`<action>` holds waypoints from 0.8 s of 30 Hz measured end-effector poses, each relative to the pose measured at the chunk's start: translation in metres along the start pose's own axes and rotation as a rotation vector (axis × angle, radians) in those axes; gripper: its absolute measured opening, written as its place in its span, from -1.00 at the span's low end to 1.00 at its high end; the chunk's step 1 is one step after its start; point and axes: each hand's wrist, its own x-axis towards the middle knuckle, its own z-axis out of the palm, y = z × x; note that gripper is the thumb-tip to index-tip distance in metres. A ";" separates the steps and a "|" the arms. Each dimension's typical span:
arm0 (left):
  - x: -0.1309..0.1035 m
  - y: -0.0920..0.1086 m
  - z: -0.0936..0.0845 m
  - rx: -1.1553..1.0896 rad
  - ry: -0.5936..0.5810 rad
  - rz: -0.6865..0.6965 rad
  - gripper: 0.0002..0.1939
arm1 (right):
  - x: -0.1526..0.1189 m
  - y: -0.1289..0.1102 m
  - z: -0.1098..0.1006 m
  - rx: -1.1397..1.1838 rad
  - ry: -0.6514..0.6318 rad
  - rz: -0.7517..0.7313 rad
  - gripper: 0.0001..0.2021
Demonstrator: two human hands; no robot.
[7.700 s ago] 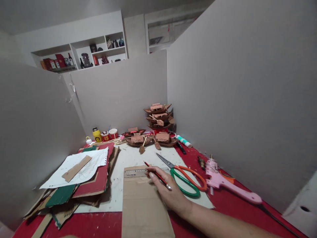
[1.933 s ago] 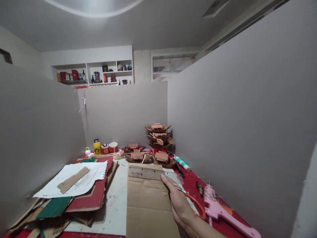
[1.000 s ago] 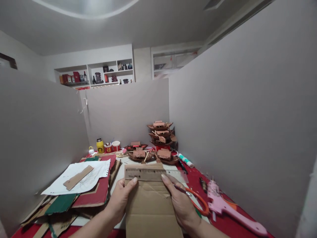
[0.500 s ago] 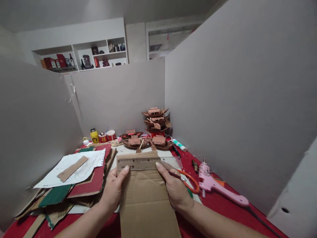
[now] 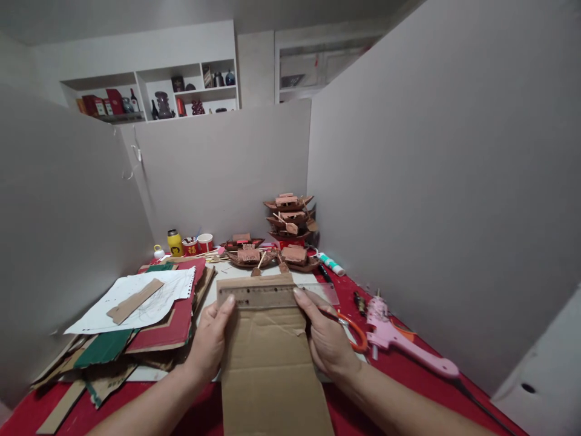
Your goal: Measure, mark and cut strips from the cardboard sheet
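Observation:
A long strip of brown cardboard (image 5: 272,375) reaches from the bottom edge up to the middle of the view. Across its far end lies a clear plastic ruler (image 5: 263,297), its right end sticking out past the cardboard. My left hand (image 5: 212,333) grips the left edges of both, thumb pressed on the ruler. On the other side my right hand (image 5: 329,336) does the same, thumb on the ruler and fingers curled behind the cardboard. Orange-handled scissors (image 5: 358,336) lie just right of my right hand, partly hidden by it.
Cardboard sheets and paper (image 5: 136,303) are piled at left. A pink glue gun (image 5: 408,348) lies at right, its cord trailing. Model boats (image 5: 290,218) stand stacked at the back, near a yellow jar (image 5: 174,243) and paper cups (image 5: 205,243). Grey panels (image 5: 227,169) enclose the table.
My right hand has shifted slightly right along the ruler, its thumb now nearer the cardboard's right edge. The view has tilted a little; my left hand keeps its hold.

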 end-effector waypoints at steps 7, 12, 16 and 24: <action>0.001 -0.001 -0.004 -0.022 -0.030 -0.028 -0.52 | 0.000 -0.003 0.002 0.027 -0.042 -0.011 -0.81; -0.001 0.000 -0.003 -0.009 -0.035 0.004 -0.53 | 0.003 0.000 0.000 0.027 0.002 -0.088 -0.82; -0.001 0.000 -0.004 0.007 -0.043 0.020 -0.54 | 0.007 -0.006 0.002 0.086 0.041 -0.071 -0.77; -0.001 -0.001 -0.007 0.014 -0.056 0.029 -0.54 | 0.011 -0.014 -0.002 0.071 0.102 -0.004 -0.64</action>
